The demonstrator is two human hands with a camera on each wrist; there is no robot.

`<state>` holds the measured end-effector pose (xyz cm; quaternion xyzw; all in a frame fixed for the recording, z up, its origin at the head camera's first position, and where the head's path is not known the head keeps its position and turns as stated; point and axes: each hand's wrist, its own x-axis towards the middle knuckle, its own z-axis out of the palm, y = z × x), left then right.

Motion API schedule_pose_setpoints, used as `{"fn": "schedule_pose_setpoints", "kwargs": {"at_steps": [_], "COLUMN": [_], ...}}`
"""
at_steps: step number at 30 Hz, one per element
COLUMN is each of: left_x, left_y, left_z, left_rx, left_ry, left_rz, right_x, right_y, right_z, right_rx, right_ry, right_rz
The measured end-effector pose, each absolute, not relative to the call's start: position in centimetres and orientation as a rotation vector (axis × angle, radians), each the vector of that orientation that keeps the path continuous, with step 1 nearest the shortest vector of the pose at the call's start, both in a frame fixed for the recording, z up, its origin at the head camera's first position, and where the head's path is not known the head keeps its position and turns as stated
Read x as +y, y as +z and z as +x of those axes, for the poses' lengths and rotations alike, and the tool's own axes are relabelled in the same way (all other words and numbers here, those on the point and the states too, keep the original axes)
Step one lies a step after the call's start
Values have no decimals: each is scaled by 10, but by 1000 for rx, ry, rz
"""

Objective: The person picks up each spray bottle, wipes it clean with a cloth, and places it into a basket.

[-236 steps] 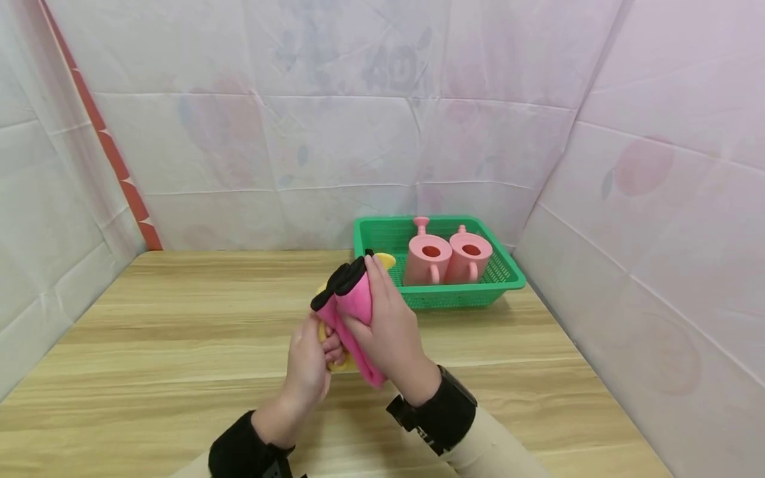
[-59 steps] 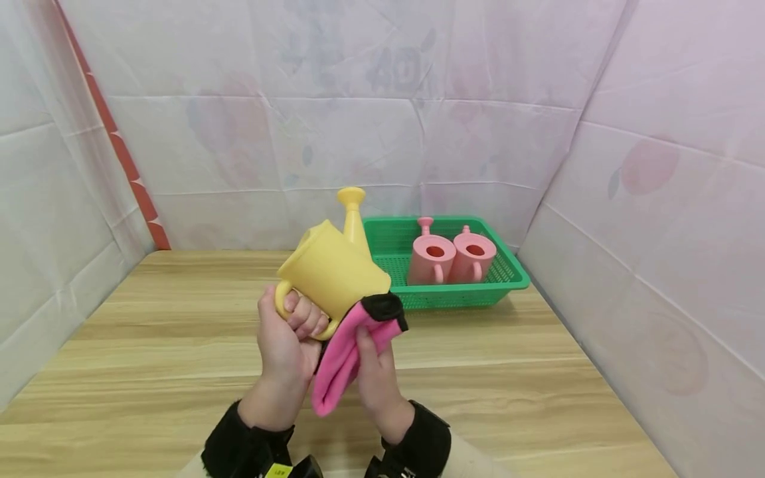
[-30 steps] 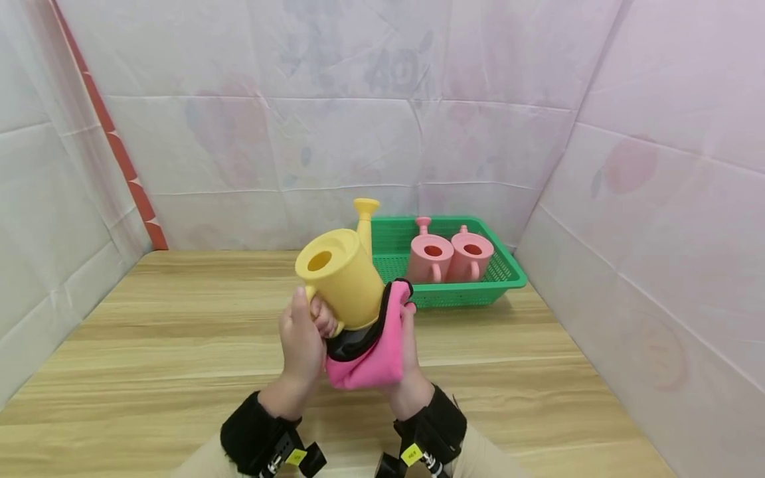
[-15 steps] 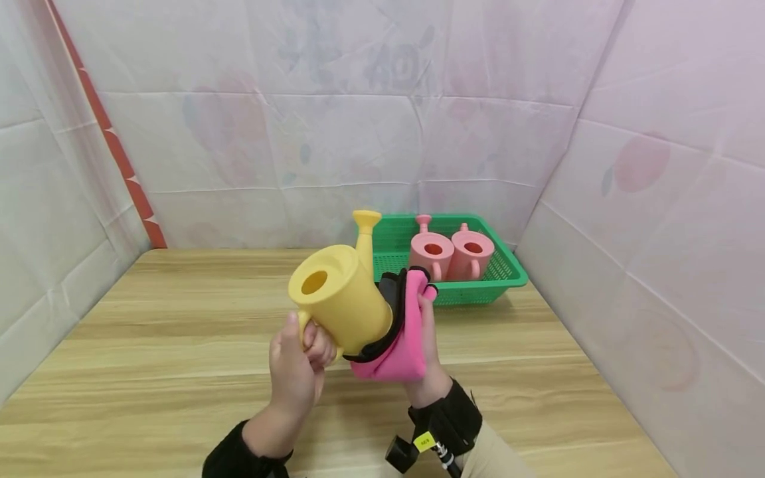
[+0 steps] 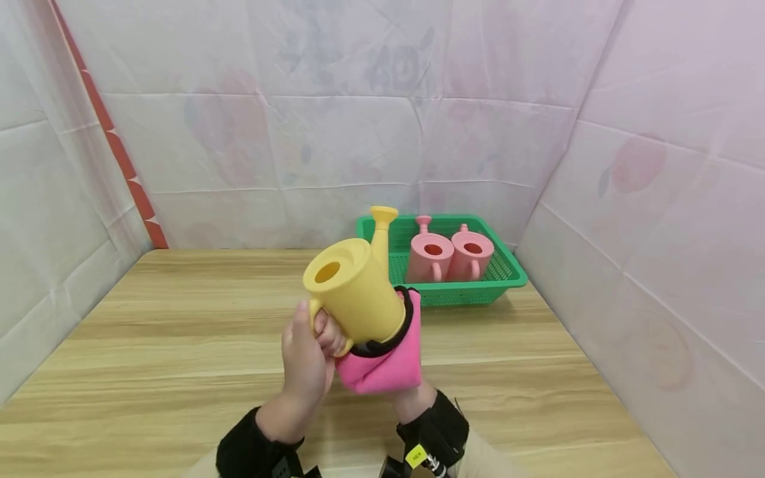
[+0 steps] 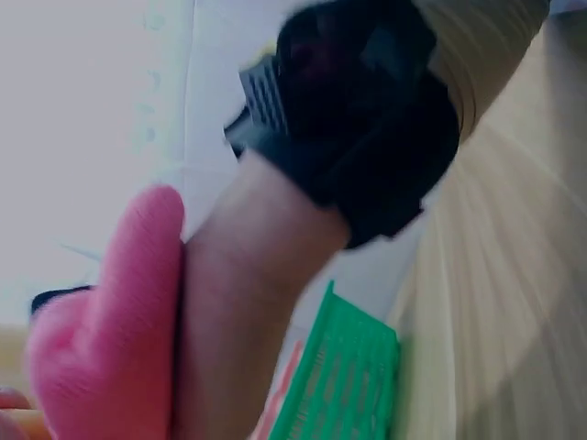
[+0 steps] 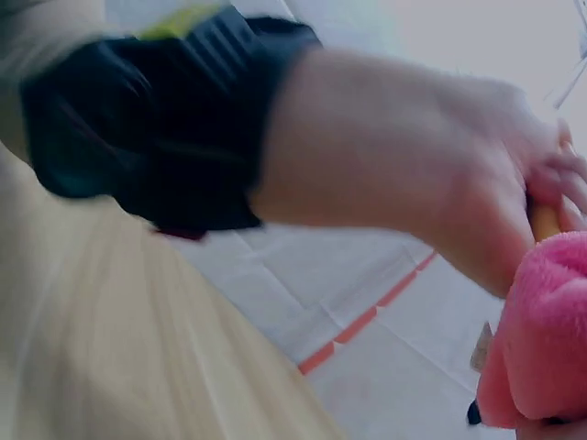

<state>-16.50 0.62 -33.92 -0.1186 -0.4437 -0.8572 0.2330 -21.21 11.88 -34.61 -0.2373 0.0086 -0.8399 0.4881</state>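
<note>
A yellow watering can (image 5: 364,292) is held up over the table, tilted with its base toward the lower right and its spout upward. My left hand (image 5: 306,362) grips its handle, fingers curled through the loop; the right wrist view shows these fingers on the yellow handle (image 7: 545,220). A pink cloth with black edging (image 5: 385,372) covers the can's base. Behind the cloth is my right hand (image 5: 414,401), holding it against the can, its fingers mostly hidden. The left wrist view shows the folded cloth (image 6: 124,339) beside the right wrist.
At the back right, a green basket (image 5: 508,282) holds two pink watering cans (image 5: 429,262), standing upright side by side. White printed sheeting (image 5: 335,146) encloses the back and sides of the wooden table (image 5: 179,332).
Earlier the cloth hid most of the can; then the can turned its opening toward me and the cloth went under its base. Over the last half second both hands shifted slightly, can and cloth together.
</note>
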Motion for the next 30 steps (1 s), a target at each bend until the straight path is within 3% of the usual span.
{"fn": "schedule_pose_setpoints", "kwargs": {"at_steps": [2,13,16,23,27,30], "left_x": [5,-4,-5,-2,1,2], "left_y": [-341,-354,-356,-355,-349,-347], "left_z": [-171,-183,-179,-163,-161,-165], "left_rx": [-1231,-1297,-1310,-1296,-1269,-1250], "left_ry": [-2337,-2216,-2230,-2256,-2278,-2273], "left_rz": [-265,-302,-387,-459,-402,-322], "right_x": [116,125,132,138,133,126], "right_y": [-348,-332,-333,-338,-337,-335], "right_z": [-210,-210,-213,-219,-217,-211], "right_rx": [-50,205,302,543,294,121], "right_ry": [-1980,-1985,-2074,-2299,-2073,-1833], "right_rz": [-338,-64,-137,-609,-385,-69]}}
